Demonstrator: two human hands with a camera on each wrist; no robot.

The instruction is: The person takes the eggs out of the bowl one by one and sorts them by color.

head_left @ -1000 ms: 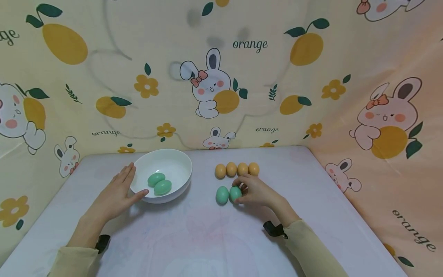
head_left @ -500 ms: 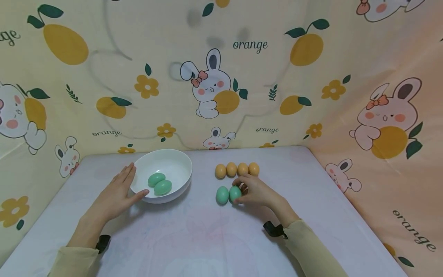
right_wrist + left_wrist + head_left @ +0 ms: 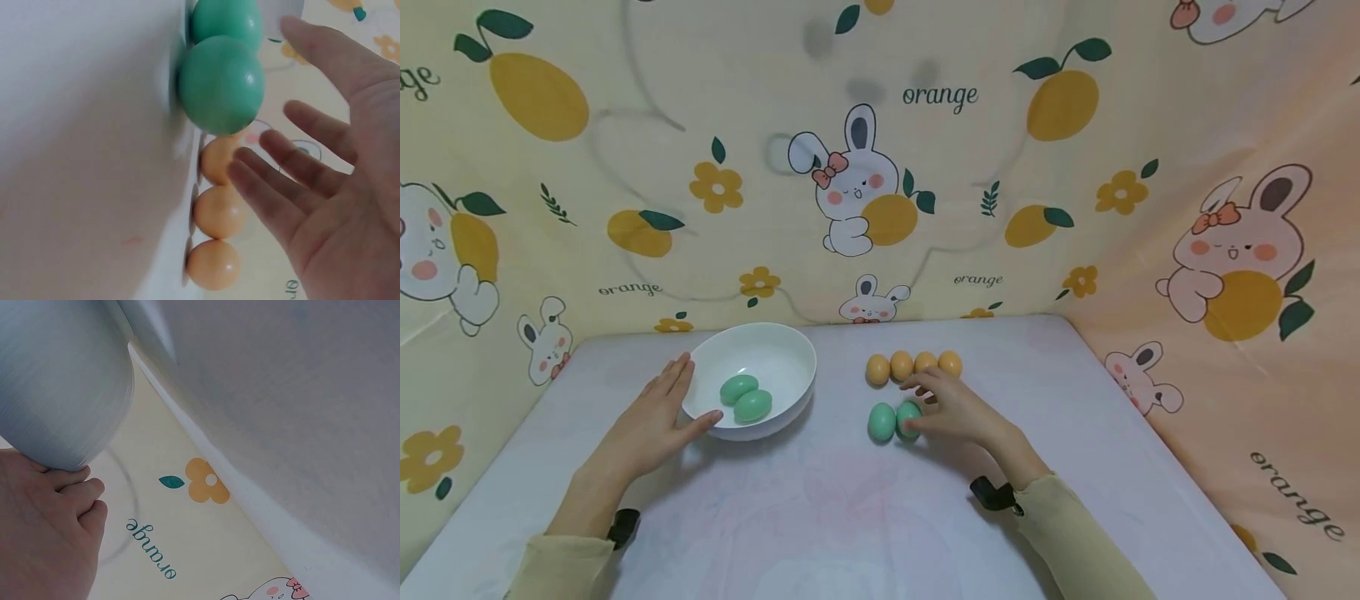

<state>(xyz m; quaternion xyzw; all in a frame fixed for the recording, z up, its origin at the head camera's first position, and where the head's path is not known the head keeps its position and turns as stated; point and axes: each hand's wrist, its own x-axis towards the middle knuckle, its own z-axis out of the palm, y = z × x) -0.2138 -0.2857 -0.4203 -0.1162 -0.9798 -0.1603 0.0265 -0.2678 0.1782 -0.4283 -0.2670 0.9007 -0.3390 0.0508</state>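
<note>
My left hand [image 3: 643, 429] rests along the near left side of a white bowl [image 3: 793, 367], fingers straight and thumb at the rim. Inside the bowl lie two green eggs [image 3: 752, 406]. On the table to the right stand two more green eggs [image 3: 882, 423], side by side. Around the right one of this pair my right hand [image 3: 966, 417] hovers, thumb and fingers spread. In the right wrist view a gap shows between those fingers [image 3: 269, 200] and the nearer green egg [image 3: 219, 87]. The left wrist view has fingertips against the bowl's outer wall [image 3: 56, 381].
Several yellow-orange eggs [image 3: 902, 367] stand in a row just behind the green pair, close to the right fingertips. A pale cloth covers the table [image 3: 820, 517]. A printed curtain [image 3: 955, 167] with rabbits and oranges hangs behind it.
The right hand's fingers have lifted and spread away from the right green egg, which stays in place. The left hand and the bowl have not moved.
</note>
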